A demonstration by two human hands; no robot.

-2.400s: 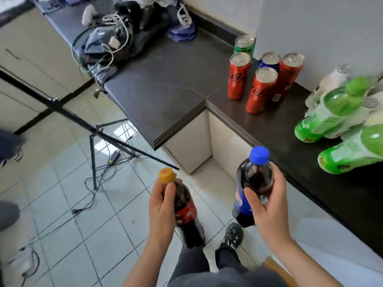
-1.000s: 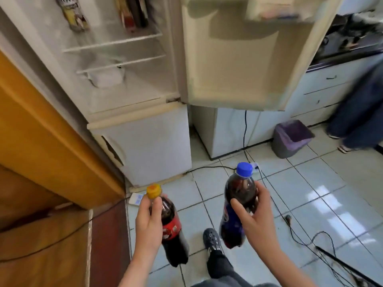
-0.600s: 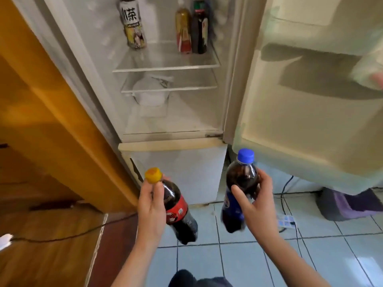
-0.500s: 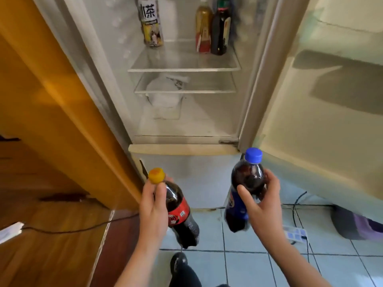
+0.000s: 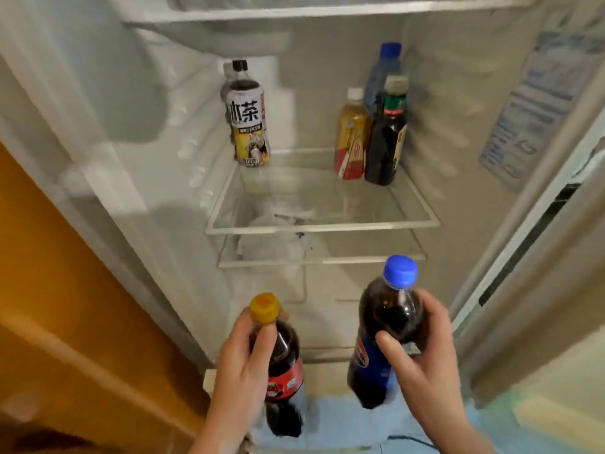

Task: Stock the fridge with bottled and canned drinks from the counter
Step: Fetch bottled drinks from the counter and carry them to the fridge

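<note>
My left hand [image 5: 244, 362] grips a dark cola bottle with a yellow cap and red label [image 5: 284, 376] by its neck. My right hand [image 5: 422, 358] holds a dark cola bottle with a blue cap and blue label [image 5: 386, 317] around its shoulder. Both bottles are upright, low in front of the open fridge. The glass shelf [image 5: 322, 224] above them carries a tea bottle with a black cap [image 5: 248, 116] at the back left. A yellow tea bottle [image 5: 351, 136], a dark bottle with a green neck [image 5: 386, 136] and a blue water bottle [image 5: 381, 73] stand at the back right.
A second glass shelf [image 5: 322, 258] lies just under the first, with a white bag [image 5: 271, 247] below it. An orange wooden panel [image 5: 59, 290] flanks the fridge on the left. The open fridge door [image 5: 550, 224] stands on the right.
The view has closed in on the fridge interior and tilted up. Both hands with their bottles have come closer to the fridge opening.
</note>
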